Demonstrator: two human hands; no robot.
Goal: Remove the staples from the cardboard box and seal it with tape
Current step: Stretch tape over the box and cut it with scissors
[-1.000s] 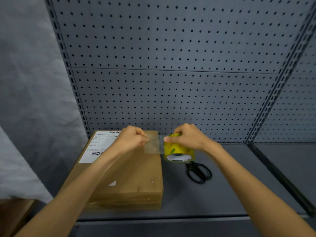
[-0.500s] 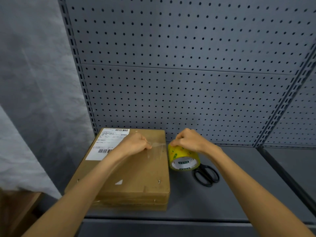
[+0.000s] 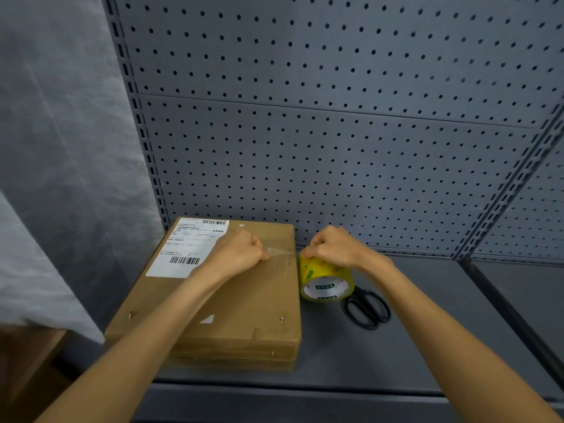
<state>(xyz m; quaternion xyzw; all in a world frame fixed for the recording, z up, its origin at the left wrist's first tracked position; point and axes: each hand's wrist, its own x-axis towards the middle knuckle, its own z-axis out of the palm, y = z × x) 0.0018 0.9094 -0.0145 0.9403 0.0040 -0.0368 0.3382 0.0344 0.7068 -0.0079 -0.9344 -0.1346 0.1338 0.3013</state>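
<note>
A flat brown cardboard box [image 3: 232, 303] lies on the grey shelf, a white shipping label [image 3: 189, 248] at its far left corner. Two staples stick up from its lid, one at the near left [image 3: 131, 314] and one at the near right [image 3: 282, 319]. My left hand [image 3: 241, 251] pinches the free end of clear tape [image 3: 282, 257] over the box's far right part. My right hand [image 3: 332, 247] grips the yellow tape roll [image 3: 326, 280], which stands just right of the box. The tape stretches between both hands.
Black scissors [image 3: 367, 306] lie on the shelf [image 3: 412, 346] right of the roll. A grey pegboard [image 3: 335, 148] forms the back wall. A slotted upright [image 3: 503, 196] divides the bay on the right. Grey fabric [image 3: 45, 178] hangs at the left above a wooden surface [image 3: 24, 361].
Both hands sank with the tape and roll toward the box and shelf. The roll now sits low beside the box's right edge, and the pulled tape lies closer to the lid.
</note>
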